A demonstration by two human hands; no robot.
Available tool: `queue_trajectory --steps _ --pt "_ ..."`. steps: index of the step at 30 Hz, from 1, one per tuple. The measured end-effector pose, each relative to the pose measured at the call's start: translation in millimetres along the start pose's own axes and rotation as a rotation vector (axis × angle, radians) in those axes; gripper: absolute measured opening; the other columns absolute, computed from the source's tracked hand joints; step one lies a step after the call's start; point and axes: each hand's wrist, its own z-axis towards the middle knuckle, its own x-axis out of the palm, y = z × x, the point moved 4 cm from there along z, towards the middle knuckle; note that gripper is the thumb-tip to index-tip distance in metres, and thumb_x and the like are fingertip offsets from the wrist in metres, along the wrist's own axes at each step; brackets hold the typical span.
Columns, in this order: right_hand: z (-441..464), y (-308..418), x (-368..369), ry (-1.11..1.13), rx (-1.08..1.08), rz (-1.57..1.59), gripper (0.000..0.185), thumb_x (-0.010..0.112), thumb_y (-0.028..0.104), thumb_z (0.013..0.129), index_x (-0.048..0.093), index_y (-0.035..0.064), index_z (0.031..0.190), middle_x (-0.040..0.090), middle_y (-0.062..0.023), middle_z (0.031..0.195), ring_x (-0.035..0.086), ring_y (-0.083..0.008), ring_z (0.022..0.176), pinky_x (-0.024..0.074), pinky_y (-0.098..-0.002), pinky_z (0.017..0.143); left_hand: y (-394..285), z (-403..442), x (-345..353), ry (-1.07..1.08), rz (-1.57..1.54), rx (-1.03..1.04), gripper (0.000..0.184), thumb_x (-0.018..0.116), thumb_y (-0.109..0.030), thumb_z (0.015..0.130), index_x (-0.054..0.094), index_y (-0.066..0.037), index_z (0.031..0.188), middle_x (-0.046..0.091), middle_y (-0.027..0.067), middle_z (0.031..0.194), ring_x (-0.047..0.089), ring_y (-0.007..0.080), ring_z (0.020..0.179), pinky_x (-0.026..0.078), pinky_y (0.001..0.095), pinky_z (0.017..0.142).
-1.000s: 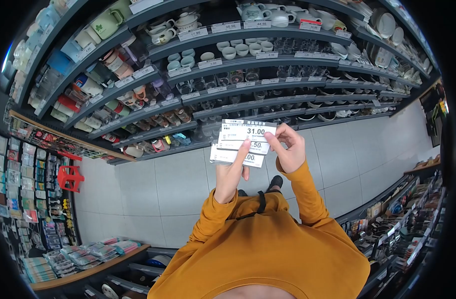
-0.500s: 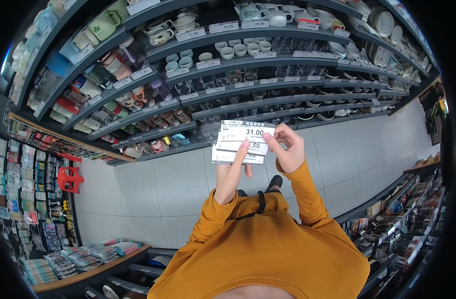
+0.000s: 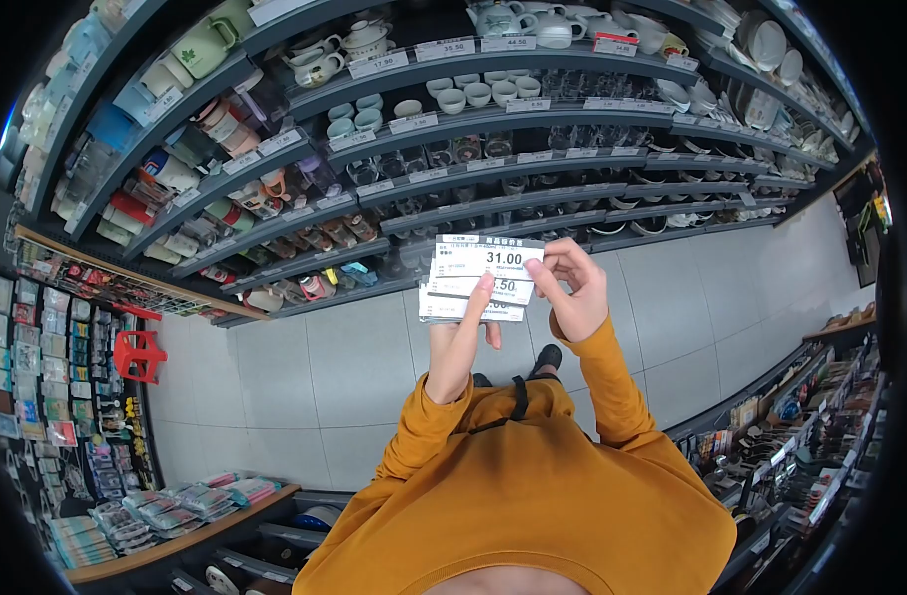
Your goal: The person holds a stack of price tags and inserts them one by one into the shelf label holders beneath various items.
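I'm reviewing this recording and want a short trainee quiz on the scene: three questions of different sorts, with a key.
1. True or false: both the left hand and the right hand touch the overlapping white printed cards.

2. Which large figure shows on the uppermost white card?
A) 17.50
B) 31.00
C) 44.50

3. Short answer: what bright plastic object stands on the grey tiled floor, toward the picture's left?

Key: 1 true; 2 B; 3 a red plastic stool.
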Motion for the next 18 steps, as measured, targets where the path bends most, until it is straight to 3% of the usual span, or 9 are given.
queue_trajectory --steps 4,7,10,13,18 --pt "1 -1 2 -0.003 0.006 0.004 0.014 0.066 0.009 0.088 0.059 -0.001 0.094 0.061 -0.0012 0.073 0.056 -0.0064 0.065 0.0425 -0.0203 0.061 -2 1 -2 0.002 0.001 0.0 0.02 0.056 -0.015 0.096 0.058 0.002 0.106 0.062 0.0069 0.086 0.05 0.0096 0.052 0.039 0.0223 0.042" --pt "3 -1 5 0.0 0.006 0.013 0.014 0.066 0.009 0.088 0.059 -0.0009 0.094 0.061 -0.0013 0.073 0.056 -0.0064 0.065 0.0428 -0.0204 0.061 1 2 -8 0.035 0.018 -0.021 0.024 0.055 -0.018 0.096 0.056 -0.002 0.113 0.064 0.0062 0.095 0.058 0.0092 0.069 0.039 0.0218 0.042" --pt "5 0 7 0.007 0.004 0.012 0.013 0.066 0.009 0.088 0.059 -0.0009 0.094 0.062 -0.0014 0.073 0.056 -0.0064 0.065 0.043 -0.0204 0.061 0 3 -10 0.042 0.015 -0.005 0.023 0.056 -0.018 0.096 0.056 -0.002 0.113 0.064 0.0062 0.095 0.058 0.0091 0.068 0.039 0.0219 0.042" --pt "6 0 9 0.012 0.003 0.004 0.013 0.066 0.009 0.088 0.059 -0.0008 0.093 0.061 -0.0014 0.073 0.056 -0.0065 0.065 0.043 -0.0203 0.061 -4 3 -8 -0.004 -0.01 0.011 0.02 0.056 -0.015 0.096 0.059 0.002 0.106 0.062 0.0071 0.086 0.051 0.0103 0.052 0.04 0.0227 0.043" --pt "8 -1 11 0.014 0.002 0.005 0.013 0.066 0.009 0.088 0.059 -0.0009 0.093 0.061 -0.0014 0.073 0.056 -0.0065 0.065 0.0431 -0.0204 0.061 -6 5 -10 -0.01 -0.005 0.009 0.02 0.056 -0.015 0.096 0.059 0.002 0.106 0.063 0.0071 0.086 0.051 0.0104 0.052 0.04 0.0228 0.043"
